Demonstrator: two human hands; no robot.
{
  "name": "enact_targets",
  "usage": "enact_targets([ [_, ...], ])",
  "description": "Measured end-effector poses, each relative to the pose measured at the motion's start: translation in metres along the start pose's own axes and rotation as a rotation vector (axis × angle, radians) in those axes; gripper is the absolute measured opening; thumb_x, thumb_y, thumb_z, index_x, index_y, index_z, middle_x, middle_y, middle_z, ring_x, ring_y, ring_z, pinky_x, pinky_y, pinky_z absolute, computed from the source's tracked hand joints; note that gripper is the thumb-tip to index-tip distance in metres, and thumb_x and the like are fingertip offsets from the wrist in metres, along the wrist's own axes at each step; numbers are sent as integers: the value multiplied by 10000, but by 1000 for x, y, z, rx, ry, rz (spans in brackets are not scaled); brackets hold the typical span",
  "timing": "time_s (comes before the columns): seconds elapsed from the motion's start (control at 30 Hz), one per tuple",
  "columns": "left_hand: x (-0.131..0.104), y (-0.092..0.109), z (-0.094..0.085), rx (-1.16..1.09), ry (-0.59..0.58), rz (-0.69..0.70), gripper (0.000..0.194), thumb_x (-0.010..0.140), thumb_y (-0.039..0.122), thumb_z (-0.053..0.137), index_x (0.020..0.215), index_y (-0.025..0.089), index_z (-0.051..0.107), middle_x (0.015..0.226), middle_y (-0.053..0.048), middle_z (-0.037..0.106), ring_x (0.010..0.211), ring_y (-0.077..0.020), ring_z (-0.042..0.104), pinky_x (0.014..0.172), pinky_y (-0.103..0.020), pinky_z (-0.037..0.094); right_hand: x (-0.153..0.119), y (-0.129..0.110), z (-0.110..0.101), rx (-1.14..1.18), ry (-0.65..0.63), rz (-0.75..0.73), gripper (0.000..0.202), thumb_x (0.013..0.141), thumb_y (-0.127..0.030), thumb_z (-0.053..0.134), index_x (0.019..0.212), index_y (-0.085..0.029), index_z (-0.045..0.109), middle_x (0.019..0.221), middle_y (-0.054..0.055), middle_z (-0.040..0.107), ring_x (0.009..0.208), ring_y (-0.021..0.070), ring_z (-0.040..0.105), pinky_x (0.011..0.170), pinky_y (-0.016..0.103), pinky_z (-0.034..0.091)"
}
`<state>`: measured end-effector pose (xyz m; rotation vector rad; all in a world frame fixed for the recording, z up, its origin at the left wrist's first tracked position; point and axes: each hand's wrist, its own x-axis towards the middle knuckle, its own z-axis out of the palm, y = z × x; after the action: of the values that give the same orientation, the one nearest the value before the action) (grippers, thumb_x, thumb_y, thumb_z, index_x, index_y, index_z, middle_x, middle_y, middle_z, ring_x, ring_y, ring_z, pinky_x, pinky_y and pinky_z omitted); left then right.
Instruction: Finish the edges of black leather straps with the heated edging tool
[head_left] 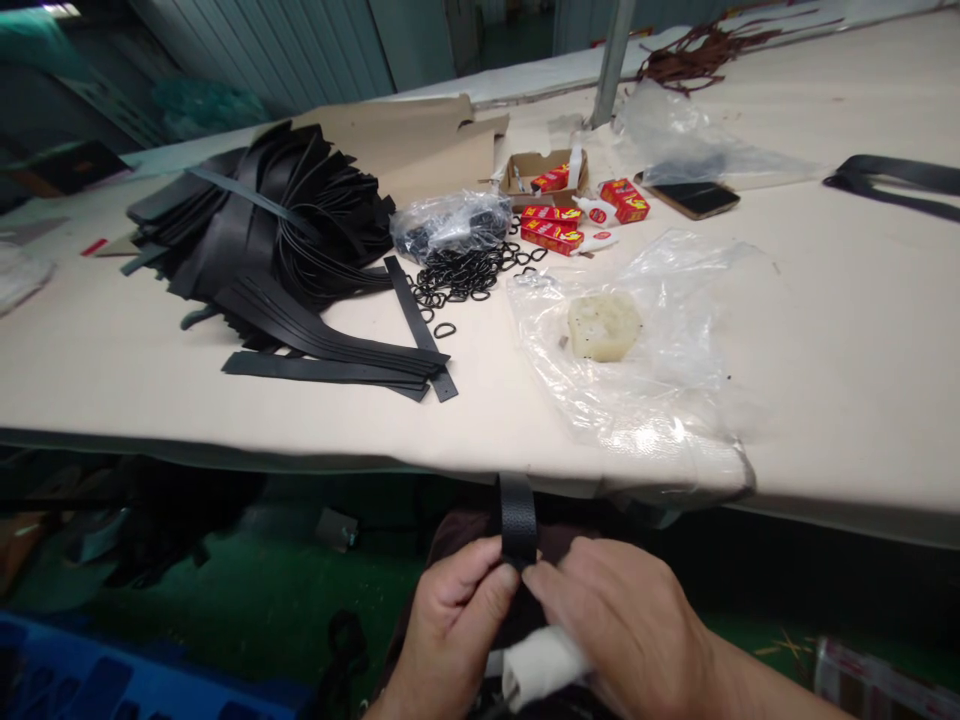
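Observation:
A black leather strap [517, 518] with a grained face rises in a bend between my hands, just below the table's front edge. My left hand [457, 615] pinches its lower end between thumb and fingers. My right hand [619, 610], slightly blurred, is closed with its fingertips at the strap's right edge. Beneath the right palm shows a white, cloth-like roll [544, 665]; whether that hand also grips it is unclear. On the table ahead, a waxy yellowish block [605, 326] lies on a clear plastic bag [675, 375].
Black leather straps [262, 220] are heaped at left, some loose in front. Black metal D-rings [457, 275] lie beside a plastic-wrapped bundle [450, 225]. Red glue boxes [553, 236], small white tubes, an open carton [517, 180] and a phone [694, 195] sit farther back.

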<state>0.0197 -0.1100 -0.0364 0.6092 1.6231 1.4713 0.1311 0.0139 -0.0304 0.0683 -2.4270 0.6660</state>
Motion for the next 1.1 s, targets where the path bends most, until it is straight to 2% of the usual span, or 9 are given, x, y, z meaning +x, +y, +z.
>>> enact_targets([
  [0.07,2,0,3,-44,7,-28,168,819,265,586,909,201,713,770,-15,701,717,-159,607,657,-198,468,-3,0,6,203,6,330,159,862,-125,386,874,-151,542,638,22,583,529,135,528,483,227,407],
  [0.13,3,3,7,-101,-13,-53,178,834,271,566,891,181,708,737,-16,692,682,-151,598,672,-211,470,-3,1,10,445,-44,653,97,860,-173,430,817,-178,517,617,-10,564,532,117,522,514,206,411],
  [0.2,5,6,10,-140,-32,-94,197,847,273,543,872,161,702,712,-23,687,663,-150,597,681,-224,471,-1,1,11,656,-94,866,138,875,-254,443,772,-182,501,597,-21,554,548,115,521,544,204,414],
  [0.27,6,11,12,-150,-33,-132,205,847,270,536,845,144,698,693,-28,682,663,-154,595,680,-228,468,2,1,12,796,-111,980,206,868,-342,465,749,-176,495,583,-20,536,554,120,510,547,213,407],
  [0.43,6,9,13,-221,-44,-209,213,843,258,536,809,115,690,682,-44,673,674,-167,594,711,-264,463,7,2,16,876,-95,1084,255,825,-400,518,738,-163,480,545,-31,482,513,110,452,511,220,367],
  [0.6,3,-3,9,-384,-109,-257,201,862,235,525,907,108,674,722,-61,670,713,-172,593,776,-309,434,10,3,18,998,-122,1165,307,803,-440,550,737,-155,456,536,-30,475,483,100,446,485,218,363],
  [0.73,3,-2,6,-447,-133,-301,182,860,196,527,928,100,664,765,-74,659,698,-160,585,738,-291,419,11,2,18,1145,-113,1186,331,802,-451,572,732,-148,461,552,-37,459,481,92,462,478,209,375],
  [0.9,1,4,4,-494,-146,-343,171,853,191,537,906,91,665,779,-83,650,692,-150,587,692,-261,409,12,-1,18,1199,-146,1250,416,780,-530,577,734,-132,463,539,-19,478,463,79,466,395,155,240],
  [1.1,-4,5,1,-424,-116,-313,181,832,232,568,850,85,672,704,-73,654,659,-159,593,700,-280,427,18,-7,15,1211,-166,1309,472,718,-573,615,739,-132,446,514,-26,476,391,31,352,366,150,134],
])
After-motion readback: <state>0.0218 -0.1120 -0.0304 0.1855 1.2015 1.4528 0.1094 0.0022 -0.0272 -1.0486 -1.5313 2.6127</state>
